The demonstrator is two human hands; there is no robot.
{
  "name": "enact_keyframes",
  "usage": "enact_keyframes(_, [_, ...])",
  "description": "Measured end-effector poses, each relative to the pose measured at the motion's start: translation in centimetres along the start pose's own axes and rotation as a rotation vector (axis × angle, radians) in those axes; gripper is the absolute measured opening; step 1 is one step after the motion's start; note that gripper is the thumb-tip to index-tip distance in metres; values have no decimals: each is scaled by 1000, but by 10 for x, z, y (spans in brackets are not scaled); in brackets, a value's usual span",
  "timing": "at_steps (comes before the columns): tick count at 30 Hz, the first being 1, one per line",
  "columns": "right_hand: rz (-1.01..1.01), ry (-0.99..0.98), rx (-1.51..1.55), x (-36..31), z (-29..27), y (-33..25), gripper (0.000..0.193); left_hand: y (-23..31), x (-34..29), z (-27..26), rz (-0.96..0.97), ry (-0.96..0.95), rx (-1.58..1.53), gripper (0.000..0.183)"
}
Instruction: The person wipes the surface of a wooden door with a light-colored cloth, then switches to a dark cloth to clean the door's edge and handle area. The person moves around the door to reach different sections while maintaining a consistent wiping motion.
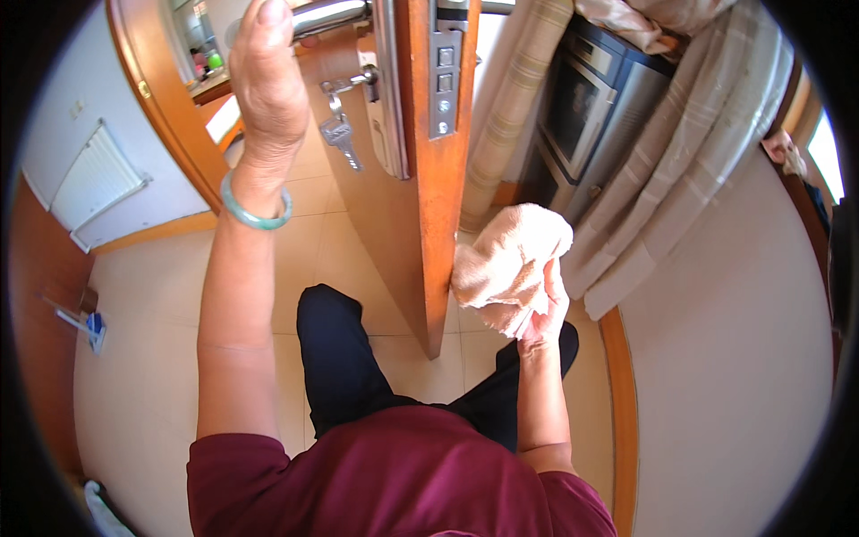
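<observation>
The top edge cuts off part of my left hand [267,94] and the upper end of the door [438,233]; I cannot tell whether that hand grips the handle [333,16], which passes partly behind it. The cloth [506,255] covers most fingers of my right hand [553,309]. A curtain [689,134] hides part of the oven [573,112]. The little green thing [214,60] beyond the doorway is too small to tell.
</observation>
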State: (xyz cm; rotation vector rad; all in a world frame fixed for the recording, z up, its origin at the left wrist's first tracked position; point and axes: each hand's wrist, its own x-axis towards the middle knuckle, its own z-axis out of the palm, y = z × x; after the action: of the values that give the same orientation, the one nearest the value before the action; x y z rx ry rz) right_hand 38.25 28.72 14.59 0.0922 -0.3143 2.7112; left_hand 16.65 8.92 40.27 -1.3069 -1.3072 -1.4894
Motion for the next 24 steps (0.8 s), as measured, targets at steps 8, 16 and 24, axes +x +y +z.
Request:
enact_keyframes(8, [5,-187,88,-24,35,28,61,-7,1,8,144,65,188,44])
enact_keyframes(16, [-41,-230,8,-20,55,53,62,-16,7,19,311,25,-23,34])
enact_keyframes(24, [-719,225,-1007,-24,0,7,61,-4,7,5,263,-97,17,29])
